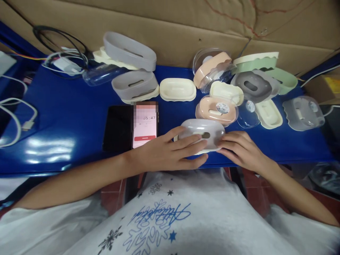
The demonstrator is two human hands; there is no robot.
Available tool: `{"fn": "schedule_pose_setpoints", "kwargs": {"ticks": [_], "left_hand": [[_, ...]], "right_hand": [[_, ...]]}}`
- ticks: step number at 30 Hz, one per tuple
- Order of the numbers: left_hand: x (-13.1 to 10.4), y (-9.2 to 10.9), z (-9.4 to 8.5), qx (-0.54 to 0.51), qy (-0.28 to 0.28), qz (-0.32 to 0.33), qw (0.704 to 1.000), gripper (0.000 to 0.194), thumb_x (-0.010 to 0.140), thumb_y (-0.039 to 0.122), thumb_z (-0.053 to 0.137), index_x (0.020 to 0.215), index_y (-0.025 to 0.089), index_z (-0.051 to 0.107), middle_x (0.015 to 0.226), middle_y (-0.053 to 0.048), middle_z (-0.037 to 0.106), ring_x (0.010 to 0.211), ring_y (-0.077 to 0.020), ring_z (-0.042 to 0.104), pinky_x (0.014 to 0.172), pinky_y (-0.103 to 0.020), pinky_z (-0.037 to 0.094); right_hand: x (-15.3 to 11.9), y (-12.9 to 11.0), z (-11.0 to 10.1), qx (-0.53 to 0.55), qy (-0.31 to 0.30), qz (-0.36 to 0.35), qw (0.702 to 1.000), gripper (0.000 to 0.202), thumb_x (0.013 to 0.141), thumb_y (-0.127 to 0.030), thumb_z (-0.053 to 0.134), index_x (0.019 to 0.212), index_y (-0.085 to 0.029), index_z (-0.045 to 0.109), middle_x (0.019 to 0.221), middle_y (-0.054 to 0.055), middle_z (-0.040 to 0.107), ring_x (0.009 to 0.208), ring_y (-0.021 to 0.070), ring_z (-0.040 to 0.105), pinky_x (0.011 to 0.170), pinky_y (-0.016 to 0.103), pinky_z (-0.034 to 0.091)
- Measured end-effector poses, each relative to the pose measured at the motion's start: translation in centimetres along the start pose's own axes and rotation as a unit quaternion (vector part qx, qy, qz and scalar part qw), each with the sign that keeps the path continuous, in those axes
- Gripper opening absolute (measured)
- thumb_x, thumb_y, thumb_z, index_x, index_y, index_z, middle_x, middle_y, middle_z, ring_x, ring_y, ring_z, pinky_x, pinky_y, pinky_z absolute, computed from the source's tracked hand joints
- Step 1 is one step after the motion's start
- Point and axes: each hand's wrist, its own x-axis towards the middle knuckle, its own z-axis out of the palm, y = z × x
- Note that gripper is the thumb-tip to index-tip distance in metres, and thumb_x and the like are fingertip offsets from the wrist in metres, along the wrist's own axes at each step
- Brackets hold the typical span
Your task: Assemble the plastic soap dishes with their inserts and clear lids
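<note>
A grey oval soap dish [215,127] with a slot in its middle lies near the table's front edge. Beneath it, the rim of a cream piece [175,137] shows on the left and along the front. My left hand [183,148] lies across the dish's left part, fingers spread and stretched out over its surface. At the right end, my right hand [236,147] pinches the dish's edge between thumb and bent fingers. Just behind stands a peach soap dish [204,108] under a clear cover with a round sticker.
On the blue table [66,117], a lit phone [145,127] sits beside a black flat device [117,127]. Grey trays [130,49], a cream tray [177,88], green trays [285,81] and a clear-covered grey box [302,113] stand behind. Cables [63,60] lie at the left.
</note>
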Motion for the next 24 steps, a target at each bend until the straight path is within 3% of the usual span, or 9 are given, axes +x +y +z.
{"fn": "schedule_pose_setpoints", "kwargs": {"ticks": [3, 6, 12, 17, 20, 22, 24], "left_hand": [[0.2, -0.3, 0.4, -0.039, -0.043, 0.005, 0.998, 0.033, 0.106, 0.015, 0.062, 0.135, 0.029, 0.065, 0.126, -0.003, 0.077, 0.108, -0.0207, 0.071, 0.1, -0.04, 0.055], [0.3, -0.3, 0.7, -0.083, -0.033, 0.0, 0.996, 0.028, 0.105, 0.012, 0.062, 0.129, 0.025, 0.068, 0.114, -0.004, 0.078, 0.096, -0.0194, 0.071, 0.091, -0.035, 0.055], [0.1, 0.1, 1.4, -0.092, -0.026, 0.014, 0.995, 0.023, 0.106, 0.013, 0.062, 0.126, 0.022, 0.068, 0.105, -0.003, 0.076, 0.091, -0.0181, 0.07, 0.087, -0.034, 0.055], [-0.1, 0.1, 1.6, -0.127, -0.011, 0.002, 0.992, 0.022, 0.107, 0.016, 0.062, 0.128, 0.018, 0.068, 0.11, -0.006, 0.077, 0.098, -0.0209, 0.073, 0.091, -0.035, 0.057], [-0.1, -0.1, 1.4, -0.135, -0.006, -0.001, 0.991, 0.024, 0.108, 0.011, 0.057, 0.128, 0.016, 0.07, 0.115, -0.007, 0.079, 0.103, -0.0208, 0.074, 0.096, -0.037, 0.056], [-0.1, -0.2, 1.3, -0.137, -0.009, -0.003, 0.991, 0.026, 0.109, 0.009, 0.054, 0.128, 0.016, 0.071, 0.117, -0.007, 0.08, 0.105, -0.0206, 0.074, 0.1, -0.038, 0.055], [-0.2, -0.2, 1.2, -0.139, -0.013, -0.006, 0.99, 0.027, 0.109, 0.009, 0.053, 0.128, 0.017, 0.071, 0.118, -0.006, 0.08, 0.108, -0.0203, 0.074, 0.103, -0.039, 0.054]], "right_hand": [[0.3, 0.2, 0.8, 0.019, 0.003, -0.004, 1.0, 0.031, 0.101, -0.027, 0.074, 0.131, -0.03, 0.067, 0.118, 0.004, 0.077, 0.108, 0.0248, 0.074, 0.092, 0.045, 0.064], [0.7, 0.3, 1.3, 0.025, 0.013, -0.018, 0.999, 0.032, 0.101, -0.026, 0.074, 0.131, -0.027, 0.067, 0.12, 0.006, 0.077, 0.116, 0.0261, 0.072, 0.097, 0.047, 0.064], [1.5, -0.5, 1.9, 0.013, -0.025, -0.056, 0.998, 0.03, 0.102, -0.021, 0.071, 0.132, -0.017, 0.07, 0.136, 0.014, 0.074, 0.135, 0.0273, 0.067, 0.11, 0.047, 0.061], [0.7, 0.1, 1.2, -0.002, -0.011, -0.044, 0.999, 0.035, 0.102, -0.024, 0.072, 0.137, -0.022, 0.071, 0.14, 0.011, 0.074, 0.134, 0.0282, 0.068, 0.111, 0.048, 0.059], [-0.9, 1.6, 0.3, -0.075, 0.069, 0.099, 0.99, 0.044, 0.104, -0.032, 0.069, 0.148, -0.028, 0.065, 0.144, 0.011, 0.071, 0.136, 0.0319, 0.066, 0.115, 0.054, 0.054], [-2.0, 2.7, 0.0, -0.149, 0.103, 0.24, 0.954, 0.051, 0.107, -0.038, 0.063, 0.156, -0.026, 0.057, 0.154, 0.015, 0.064, 0.143, 0.0366, 0.06, 0.12, 0.059, 0.048], [-3.0, 3.4, 0.1, -0.198, 0.089, 0.332, 0.918, 0.06, 0.108, -0.048, 0.058, 0.161, -0.021, 0.051, 0.162, 0.02, 0.055, 0.149, 0.0414, 0.053, 0.121, 0.064, 0.045]]}}
